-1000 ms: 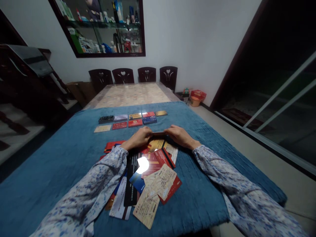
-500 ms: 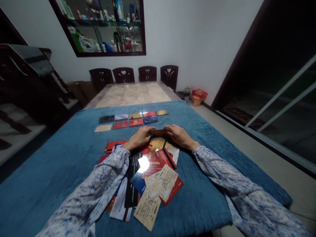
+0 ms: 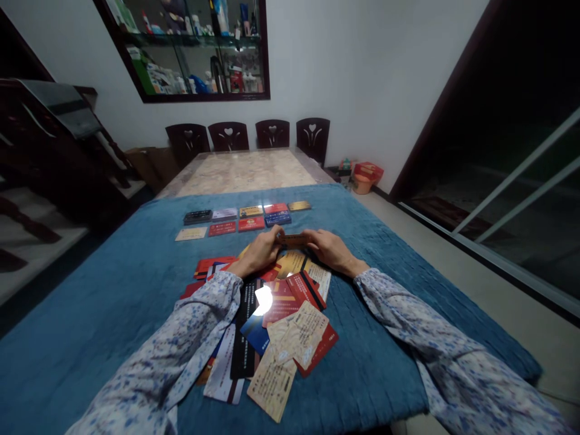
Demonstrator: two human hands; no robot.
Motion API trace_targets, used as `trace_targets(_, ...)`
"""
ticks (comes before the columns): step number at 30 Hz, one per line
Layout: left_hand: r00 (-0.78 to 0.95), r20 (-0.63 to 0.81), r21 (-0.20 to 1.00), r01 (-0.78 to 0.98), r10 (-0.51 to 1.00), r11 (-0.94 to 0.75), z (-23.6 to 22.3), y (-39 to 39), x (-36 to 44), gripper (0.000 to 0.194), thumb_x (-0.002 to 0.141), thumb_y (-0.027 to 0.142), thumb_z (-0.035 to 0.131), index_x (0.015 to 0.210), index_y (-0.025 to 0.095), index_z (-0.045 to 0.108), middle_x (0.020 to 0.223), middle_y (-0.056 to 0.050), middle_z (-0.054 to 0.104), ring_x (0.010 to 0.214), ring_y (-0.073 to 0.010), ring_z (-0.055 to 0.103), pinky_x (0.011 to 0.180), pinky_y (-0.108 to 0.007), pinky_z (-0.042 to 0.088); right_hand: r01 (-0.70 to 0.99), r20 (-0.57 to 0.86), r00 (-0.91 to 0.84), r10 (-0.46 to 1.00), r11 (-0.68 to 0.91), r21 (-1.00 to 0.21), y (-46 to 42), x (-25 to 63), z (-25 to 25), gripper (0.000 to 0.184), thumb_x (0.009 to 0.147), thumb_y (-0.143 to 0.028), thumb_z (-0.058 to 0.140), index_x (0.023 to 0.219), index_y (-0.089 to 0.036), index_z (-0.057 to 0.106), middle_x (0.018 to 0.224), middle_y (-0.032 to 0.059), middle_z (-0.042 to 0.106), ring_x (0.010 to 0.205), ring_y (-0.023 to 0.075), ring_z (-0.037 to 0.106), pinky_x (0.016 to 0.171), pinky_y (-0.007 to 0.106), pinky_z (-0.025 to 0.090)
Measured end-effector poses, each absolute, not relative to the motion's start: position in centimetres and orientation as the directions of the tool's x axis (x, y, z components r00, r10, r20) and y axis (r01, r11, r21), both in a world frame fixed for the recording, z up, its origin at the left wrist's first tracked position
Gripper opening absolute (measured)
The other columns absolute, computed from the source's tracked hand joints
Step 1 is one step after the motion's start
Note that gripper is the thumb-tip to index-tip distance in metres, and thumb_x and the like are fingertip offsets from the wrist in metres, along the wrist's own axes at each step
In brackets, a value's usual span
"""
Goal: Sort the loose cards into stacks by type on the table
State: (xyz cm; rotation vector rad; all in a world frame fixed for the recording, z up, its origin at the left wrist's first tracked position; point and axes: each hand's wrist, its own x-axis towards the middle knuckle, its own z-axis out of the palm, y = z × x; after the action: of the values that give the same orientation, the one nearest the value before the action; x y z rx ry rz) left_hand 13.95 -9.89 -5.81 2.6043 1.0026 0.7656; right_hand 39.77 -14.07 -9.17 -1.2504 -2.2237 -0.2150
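Between my left hand and my right hand is a gold-brown card, gripped at its two short ends and tilted up on edge. Whether it is one card or a thin stack I cannot tell. Beneath my hands and forearms spreads a loose heap of plastic cards: a red card, a beige card, a black card and a white card among several more. Beyond my hands lie two rows of cards, including a black stack, a blue stack and a red card.
A blue cloth covers the near part of the table, with bare marble top behind it. Several dark chairs line the far end. An orange bucket stands on the floor at right.
The gold-brown card has tilted up, so more of its face shows. My left fingers have lifted slightly at its end. The whole view has shifted a little; the other cards lie unchanged.
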Motion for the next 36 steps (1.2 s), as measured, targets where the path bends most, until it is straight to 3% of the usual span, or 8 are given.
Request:
trace_targets(12,0.639,0.365,0.331,0.591,0.677,-0.736,-6.2,-9.6,14.2,0.030,0.085,0.011,0.056,0.114,0.021,0.055,0.102,-0.010,0.071,0.091,-0.0259,0.069,0.081,-0.036,0.053,0.811,0.509,-0.428,0.746,0.566,-0.148,-13.4,39.6,-9.6,0.048,0.094,-0.014,0.056,0.143,-0.016,0.052,0.121,0.0157,0.073,0.104,0.0265,0.066,0.087,0.038,0.052)
trace_targets(17,0.638,0.350,0.287,0.624,0.686,-0.727,-6.1,-9.7,14.3,0.027,0.087,0.013,0.054,0.113,0.020,0.055,0.102,-0.010,0.070,0.089,-0.0259,0.067,0.080,-0.036,0.052,0.783,0.532,-0.446,0.720,0.602,-0.158,-13.3,39.7,-9.4,0.049,0.095,-0.016,0.053,0.144,-0.015,0.050,0.118,0.0161,0.071,0.102,0.0270,0.064,0.087,0.039,0.052)
trace_targets(25,0.613,0.394,0.336,0.598,0.685,-0.727,-6.3,-9.5,14.3,0.034,0.088,0.012,0.056,0.121,0.019,0.054,0.106,-0.011,0.069,0.096,-0.0258,0.067,0.088,-0.040,0.053,0.823,0.525,-0.447,0.724,0.563,-0.076,-13.9,39.4,-8.2,0.053,0.094,-0.017,0.055,0.147,-0.013,0.047,0.119,0.0182,0.067,0.106,0.0294,0.061,0.086,0.041,0.050)
trace_targets(31,0.614,0.410,0.379,0.558,0.675,-0.738,-6.0,-9.4,14.2,0.045,0.078,0.011,0.063,0.122,0.019,0.056,0.109,-0.010,0.068,0.102,-0.0261,0.065,0.095,-0.043,0.053,0.841,0.528,-0.437,0.729,0.538,-0.047,-14.2,39.2,-7.8,0.053,0.096,-0.019,0.055,0.148,-0.012,0.046,0.117,0.0180,0.066,0.105,0.0291,0.059,0.085,0.040,0.049)
trace_targets(36,0.630,0.395,0.340,0.576,0.669,-0.743,-5.3,-9.9,13.9,0.052,0.077,0.013,0.065,0.128,0.017,0.055,0.119,-0.014,0.066,0.114,-0.0298,0.061,0.101,-0.047,0.049,0.832,0.538,-0.444,0.717,0.553,-0.048,-14.2,39.2,-7.5,0.054,0.096,-0.022,0.057,0.148,-0.014,0.048,0.118,0.0181,0.065,0.106,0.0303,0.057,0.085,0.042,0.050)
